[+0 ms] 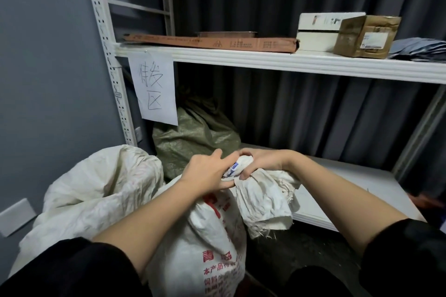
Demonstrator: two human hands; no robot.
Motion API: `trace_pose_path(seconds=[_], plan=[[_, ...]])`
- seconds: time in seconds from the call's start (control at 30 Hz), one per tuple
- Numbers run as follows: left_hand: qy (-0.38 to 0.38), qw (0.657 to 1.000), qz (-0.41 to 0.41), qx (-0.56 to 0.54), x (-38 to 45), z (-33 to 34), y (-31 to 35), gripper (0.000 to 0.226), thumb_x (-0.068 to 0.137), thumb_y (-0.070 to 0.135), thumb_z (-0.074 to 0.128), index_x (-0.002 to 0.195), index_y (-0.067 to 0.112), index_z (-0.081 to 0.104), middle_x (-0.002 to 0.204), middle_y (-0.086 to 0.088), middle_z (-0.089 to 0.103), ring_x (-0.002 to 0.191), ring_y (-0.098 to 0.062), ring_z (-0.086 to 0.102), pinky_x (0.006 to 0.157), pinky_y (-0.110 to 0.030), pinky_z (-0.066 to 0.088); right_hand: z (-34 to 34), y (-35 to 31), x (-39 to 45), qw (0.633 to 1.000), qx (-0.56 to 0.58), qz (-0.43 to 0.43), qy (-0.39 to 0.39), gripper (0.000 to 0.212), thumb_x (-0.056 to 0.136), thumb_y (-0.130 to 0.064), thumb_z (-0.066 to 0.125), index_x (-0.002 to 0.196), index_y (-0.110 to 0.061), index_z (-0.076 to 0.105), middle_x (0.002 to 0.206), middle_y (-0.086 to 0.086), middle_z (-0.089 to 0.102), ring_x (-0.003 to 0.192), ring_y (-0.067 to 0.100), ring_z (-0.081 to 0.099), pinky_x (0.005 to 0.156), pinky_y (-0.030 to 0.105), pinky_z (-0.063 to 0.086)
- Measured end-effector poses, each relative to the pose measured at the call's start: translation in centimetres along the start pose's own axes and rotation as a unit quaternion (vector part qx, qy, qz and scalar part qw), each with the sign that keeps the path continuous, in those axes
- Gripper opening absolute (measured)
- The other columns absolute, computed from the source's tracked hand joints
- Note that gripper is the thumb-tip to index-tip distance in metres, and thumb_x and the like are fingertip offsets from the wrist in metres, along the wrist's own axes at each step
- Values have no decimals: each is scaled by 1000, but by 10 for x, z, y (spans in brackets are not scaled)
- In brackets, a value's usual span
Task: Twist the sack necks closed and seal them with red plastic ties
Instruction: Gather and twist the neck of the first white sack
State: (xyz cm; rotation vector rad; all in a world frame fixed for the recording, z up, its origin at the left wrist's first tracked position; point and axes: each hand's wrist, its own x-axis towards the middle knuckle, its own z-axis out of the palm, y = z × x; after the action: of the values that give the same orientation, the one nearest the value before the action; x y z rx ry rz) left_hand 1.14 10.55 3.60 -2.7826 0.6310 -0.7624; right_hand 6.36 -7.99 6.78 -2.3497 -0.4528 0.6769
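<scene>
From the head view, the white woven sack with red printed characters (212, 243) stands on the floor just in front of the low white shelf board (357, 190), its gathered neck (243, 164) rising to meet both hands. The neck's long axis leans up and towards the shelf board, with the loose frayed mouth (265, 202) flopping down on the shelf-board side.

The right hand (263, 160) is nearer the shelf board and wraps the bunched neck, fingers curled round it. The left hand (205, 171) lies on the far side from the shelf board, touching the neck, fingers pinched on a bit of blue-printed fabric there. I can see no red tie in either hand.

A second crumpled white sack (96, 185) slumps farther from the shelf board; a green woven sack (193, 137) sits at the shelf board's back end.

I would judge that the twisting is under way and that the sealing has not begun.
</scene>
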Motion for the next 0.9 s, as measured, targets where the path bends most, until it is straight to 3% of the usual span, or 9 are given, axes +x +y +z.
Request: trace_pose_path(seconds=[0.07, 0.2, 0.27, 0.33, 0.43, 0.53, 0.63, 0.73, 0.9], plan=[[7, 1000, -4, 25, 1, 0, 1, 63, 81, 69, 47, 130, 29, 45, 97, -3, 62, 71, -28, 66, 53, -28, 36, 0, -2, -2, 1000, 15, 8, -16, 86, 57, -34, 78, 134, -30, 40, 126, -3, 54, 114, 14, 57, 100, 35, 47], [-57, 998, -37, 15, 5, 3, 2, 51, 90, 61, 39, 124, 23, 44, 105, -6, 63, 91, -30, 64, 61, -29, 34, -2, -14, -8, 998, -62, 34, 1, 79, 73, -35, 72, 142, -26, 33, 130, -1, 50, 114, 14, 55, 98, 30, 45], [-88, 993, -78, -16, 9, 5, 2, 45, 91, 58, 38, 117, 21, 47, 107, -8, 65, 99, -31, 63, 65, -31, 34, -2, -29, -12, 972, -206, 29, 105, 74, 80, -37, 67, 144, -20, 33, 138, 3, 44, 123, 20, 49, 104, 36, 40], [-122, 982, -131, -68, 16, 4, 0, 40, 92, 53, 38, 114, 21, 51, 110, -9, 66, 103, -31, 62, 71, -33, 39, 9, -50, -22, 917, -308, -40, 251, 60, 84, -35, 60, 139, -20, 42, 138, 4, 45, 126, 23, 46, 103, 39, 37], [-163, 967, -175, -86, 19, 1, -3, 32, 96, 32, 42, 120, 16, 55, 124, -10, 60, 117, -27, 57, 90, -34, 44, 48, -71, -35, 848, -296, -221, 380, 38, 85, -24, 53, 121, -13, 58, 117, 8, 59, 107, 28, 57, 88, 42, 46], [-211, 934, -207, -200, 17, 0, -8, 32, 100, 15, 36, 130, 12, 48, 140, -11, 48, 130, -24, 45, 95, -17, 38, 95, -61, -40, 799, -295, -350, 389, 35, 77, -14, 58, 112, -6, 58, 107, 13, 60, 92, 30, 57, 79, 41, 47], [-181, 911, -241, -283, 18, 3, -16, 26, 97, 38, 33, 94, 23, 54, 118, -7, 64, 108, -28, 58, 78, -28, 41, 122, -32, -33, 803, -231, -391, 386, 42, 77, -8, 58, 117, -6, 46, 123, 15, 54, 112, 29, 53, 94, 39, 43], [-186, 875, -258, -366, 20, 6, -21, 38, 93, 48, 32, 77, 23, 54, 103, -7, 68, 97, -28, 63, 83, -35, 47, 121, 1, -21, 792, -259, -394, 389, 54, 78, -8, 60, 128, -7, 40, 140, 16, 44, 134, 28, 39, 106, 41, 39], [-190, 866, -209, -412, 13, -1, -18, 41, 95, 40, 32, 118, 24, 62, 123, -5, 63, 111, -25, 58, 95, -37, 46, 80, 22, -8, 784, -415, -292, 358, 86, 78, -1, 54, 152, -12, 13, 160, 3, 9, 147, 19, 13, 91, 34, 53]])
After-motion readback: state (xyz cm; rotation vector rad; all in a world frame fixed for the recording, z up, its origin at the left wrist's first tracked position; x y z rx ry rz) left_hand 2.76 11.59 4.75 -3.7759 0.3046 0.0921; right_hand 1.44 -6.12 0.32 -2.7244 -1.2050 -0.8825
